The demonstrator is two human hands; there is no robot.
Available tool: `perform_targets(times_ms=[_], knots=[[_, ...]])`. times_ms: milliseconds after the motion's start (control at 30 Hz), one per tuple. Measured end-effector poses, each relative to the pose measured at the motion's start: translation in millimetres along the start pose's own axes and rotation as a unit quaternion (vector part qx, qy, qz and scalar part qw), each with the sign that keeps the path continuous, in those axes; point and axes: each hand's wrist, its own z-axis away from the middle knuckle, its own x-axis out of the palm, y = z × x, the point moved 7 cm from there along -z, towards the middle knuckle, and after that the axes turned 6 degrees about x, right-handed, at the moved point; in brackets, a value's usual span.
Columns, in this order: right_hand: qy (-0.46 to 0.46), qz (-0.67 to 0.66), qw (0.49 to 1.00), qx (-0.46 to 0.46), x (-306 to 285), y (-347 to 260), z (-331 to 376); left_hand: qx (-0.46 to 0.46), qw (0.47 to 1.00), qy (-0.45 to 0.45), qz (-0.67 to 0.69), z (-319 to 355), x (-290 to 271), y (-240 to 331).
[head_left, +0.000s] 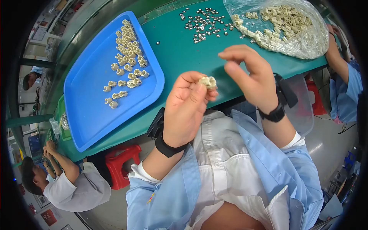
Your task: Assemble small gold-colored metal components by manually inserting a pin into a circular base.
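Observation:
My left hand [188,103] is closed on a small cream plastic part [208,81], pinched between thumb and fingers above the table's near edge. To its right, my right hand [251,74] hovers with thumb and forefinger apart and nothing visible between them. Beyond the hands, many small shiny metal pieces [203,26] lie scattered on the green table. A clear plastic bag [312,44] full of cream plastic parts [287,21] lies at the far right. On the left, a blue tray [88,111] carries a group of similar cream parts [128,46].
The green table [168,50] runs across in front of me. A person [76,184] works at the lower left near a red stool [122,163]. Another person's arm [337,57] reaches in beside the bag at the right. A clear plastic bin [301,103] stands below the table's right side.

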Motion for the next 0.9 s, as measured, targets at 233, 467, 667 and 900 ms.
perform_targets(times_ms=[233, 467, 667, 900], knots=[[0.041, -0.056, 0.975, 0.209, -11, 60, -7, 0.099, 0.981, 0.087, -0.14, -10, -27, 11], [0.055, -0.05, 0.98, 0.186, -13, 56, -7, 0.106, 0.98, 0.073, -0.153, -13, -26, 10], [0.078, -0.009, 0.979, 0.186, -18, 55, -10, 0.118, 0.981, 0.062, -0.142, -7, -25, 11], [-0.045, 0.411, 0.91, 0.021, -29, 63, -82, 0.114, 0.98, 0.054, -0.152, -9, -24, 10]])
